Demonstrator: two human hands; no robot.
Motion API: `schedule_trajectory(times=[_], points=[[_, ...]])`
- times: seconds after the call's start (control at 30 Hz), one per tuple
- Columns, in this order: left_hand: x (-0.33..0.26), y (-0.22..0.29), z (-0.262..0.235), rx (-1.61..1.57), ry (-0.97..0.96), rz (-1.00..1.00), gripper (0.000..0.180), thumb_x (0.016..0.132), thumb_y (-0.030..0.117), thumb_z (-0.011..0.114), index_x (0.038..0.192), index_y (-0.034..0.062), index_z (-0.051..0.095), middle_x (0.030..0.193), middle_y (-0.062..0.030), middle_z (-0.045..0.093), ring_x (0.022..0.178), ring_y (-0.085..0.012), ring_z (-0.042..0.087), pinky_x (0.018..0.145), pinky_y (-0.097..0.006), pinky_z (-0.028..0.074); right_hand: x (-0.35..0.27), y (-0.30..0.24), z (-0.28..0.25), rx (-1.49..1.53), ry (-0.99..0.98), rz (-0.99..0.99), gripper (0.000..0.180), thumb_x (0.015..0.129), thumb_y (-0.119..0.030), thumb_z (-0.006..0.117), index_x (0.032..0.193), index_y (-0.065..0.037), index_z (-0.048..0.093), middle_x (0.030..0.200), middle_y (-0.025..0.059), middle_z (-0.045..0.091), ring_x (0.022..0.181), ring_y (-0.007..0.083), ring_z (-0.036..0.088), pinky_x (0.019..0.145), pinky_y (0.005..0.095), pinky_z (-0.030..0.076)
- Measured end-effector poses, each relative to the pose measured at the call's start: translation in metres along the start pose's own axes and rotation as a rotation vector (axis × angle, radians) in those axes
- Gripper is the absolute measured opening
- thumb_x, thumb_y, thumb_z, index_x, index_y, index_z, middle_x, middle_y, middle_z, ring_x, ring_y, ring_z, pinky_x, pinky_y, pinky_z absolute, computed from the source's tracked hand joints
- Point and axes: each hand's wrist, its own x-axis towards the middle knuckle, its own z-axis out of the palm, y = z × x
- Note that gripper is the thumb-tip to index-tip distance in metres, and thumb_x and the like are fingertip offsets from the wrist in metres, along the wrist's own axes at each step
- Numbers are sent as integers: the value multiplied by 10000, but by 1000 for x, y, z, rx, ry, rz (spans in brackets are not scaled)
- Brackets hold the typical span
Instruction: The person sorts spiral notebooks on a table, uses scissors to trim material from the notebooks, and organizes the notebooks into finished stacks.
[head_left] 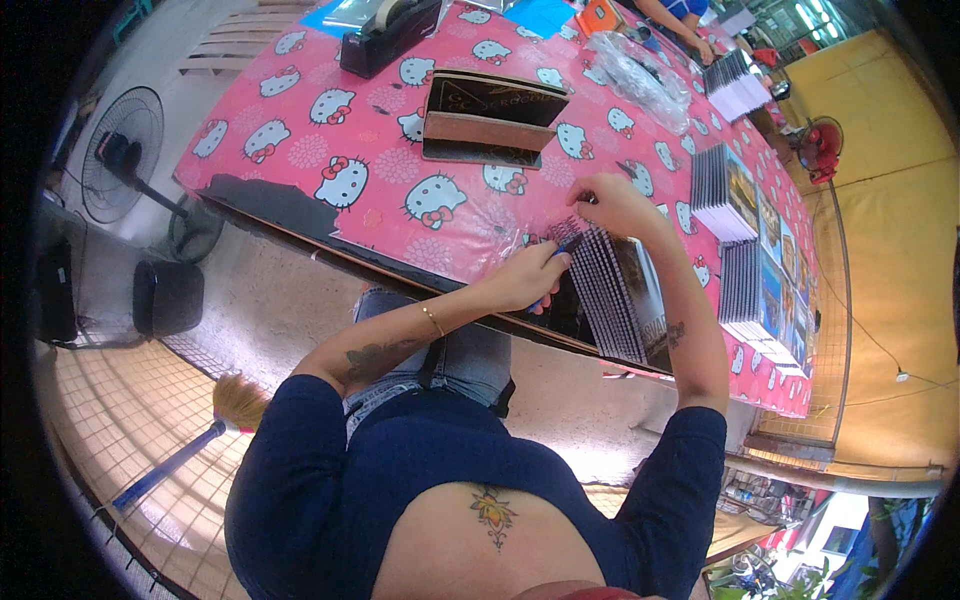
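My left hand (535, 276) is closed round blue-handled pliers (568, 244), with the tool's dark tip at the upper ends of the coils. Just beyond it, my right hand (612, 204) is bent over with its fingertips curled together; what they pinch, if anything, is too small to make out. Below both hands, a row of spiral-bound notebooks (608, 295) lies at the table's near edge, coils towards me. Loose coil ends (565, 229) stick out past the notebooks between my hands. My right forearm partly covers the notebooks' glossy dark cover.
On the pink patterned table (380, 215) stand a cardboard holder (490, 135), a black tape dispenser (390, 35) and crumpled clear plastic (640, 80). Notebook stacks (740, 285) line the right side. Another person's hand (705, 50) rests at the far end. A fan (125, 150) stands left.
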Motion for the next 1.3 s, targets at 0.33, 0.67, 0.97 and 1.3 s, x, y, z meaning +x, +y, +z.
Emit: schedule_trajectory(times=[0.33, 0.67, 0.97, 1.3], points=[[8, 1, -3, 35, -7, -48, 309, 1003, 287, 395, 940, 10, 515, 777, -72, 597, 644, -168, 656, 482, -299, 505, 11, 0, -3, -19, -207, -107, 193, 734, -153, 680, 882, -36, 719, 879, 134, 705, 801, 276, 678, 750, 366, 523], [7, -9, -4, -68, -38, -68, 329, 1007, 294, 385, 963, -9, 506, 725, -70, 545, 561, -166, 603, 459, -309, 500, 23, 4, -2, 31, -309, 2, 213, 713, -104, 649, 901, -31, 720, 785, 126, 699, 729, 204, 673, 682, 323, 523], [2, -14, -3, -43, -67, -99, 314, 1003, 296, 398, 993, -1, 497, 812, -110, 605, 644, -198, 662, 461, -308, 504, 32, 9, 4, 54, -329, 103, 252, 694, -164, 708, 899, -18, 725, 805, 129, 714, 703, 217, 690, 681, 328, 545], [13, -11, -1, -95, -64, -179, 300, 1002, 302, 397, 1032, 13, 474, 836, -120, 603, 663, -206, 668, 503, -323, 543, 38, 30, 12, 2, -479, -123, 228, 741, -118, 661, 918, 16, 714, 765, 128, 701, 660, 166, 672, 621, 302, 535]])
